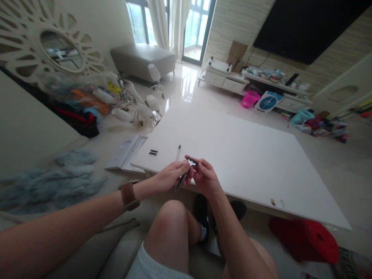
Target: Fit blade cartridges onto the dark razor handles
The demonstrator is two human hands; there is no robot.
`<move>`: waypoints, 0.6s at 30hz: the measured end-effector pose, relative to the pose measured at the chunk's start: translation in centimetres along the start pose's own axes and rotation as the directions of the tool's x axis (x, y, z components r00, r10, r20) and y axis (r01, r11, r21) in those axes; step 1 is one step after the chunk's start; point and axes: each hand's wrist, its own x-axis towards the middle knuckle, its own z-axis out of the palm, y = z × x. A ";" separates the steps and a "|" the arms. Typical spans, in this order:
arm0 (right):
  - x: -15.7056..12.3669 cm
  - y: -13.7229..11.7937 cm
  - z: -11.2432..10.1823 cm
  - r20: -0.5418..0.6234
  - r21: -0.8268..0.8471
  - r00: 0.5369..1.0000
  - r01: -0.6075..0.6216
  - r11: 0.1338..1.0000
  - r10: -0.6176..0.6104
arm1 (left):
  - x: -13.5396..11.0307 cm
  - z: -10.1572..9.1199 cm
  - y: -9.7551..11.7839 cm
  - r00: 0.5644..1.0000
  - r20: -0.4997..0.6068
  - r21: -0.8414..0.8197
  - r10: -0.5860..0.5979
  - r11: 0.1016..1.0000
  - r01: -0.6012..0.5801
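Just above the table's near edge, my two hands meet around a slim black tool with a shiny metal part (191, 162). My left hand (174, 174) is closed on its long black handle (180, 182), which slants down between the fingers. The fingers of my right hand (205, 176) pinch the black upper end beside the metal. Whether this is one piece or two, I cannot tell; fingers hide part of it. Left of my hands, a thin clear stick with a dark cap (178, 152) and two small black strips (153, 152) lie on the white table (232, 151).
Two small items (272, 202) lie near the table's front right edge. An open white box (124, 153) is at the left, by a lamp with several white shades (145, 110). A red stool-like object (308, 238) stands at the lower right. My knees are below the table edge.
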 end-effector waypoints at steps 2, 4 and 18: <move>-0.1 0.1 0.0 0.027 0.012 0.999 0.020 1.000 -0.021 | 0.0 0.0 0.0 1.000 0.005 -0.014 -0.003 1.000 0.003; -0.1 0.1 0.0 0.043 0.035 0.998 0.034 0.999 -0.036 | 0.0 -0.1 -0.1 1.000 0.007 -0.025 -0.003 1.000 0.003; -0.1 0.0 0.3 0.045 0.030 0.999 0.009 1.000 -0.011 | 0.0 0.0 -0.2 0.999 0.029 -0.065 0.021 0.998 -0.019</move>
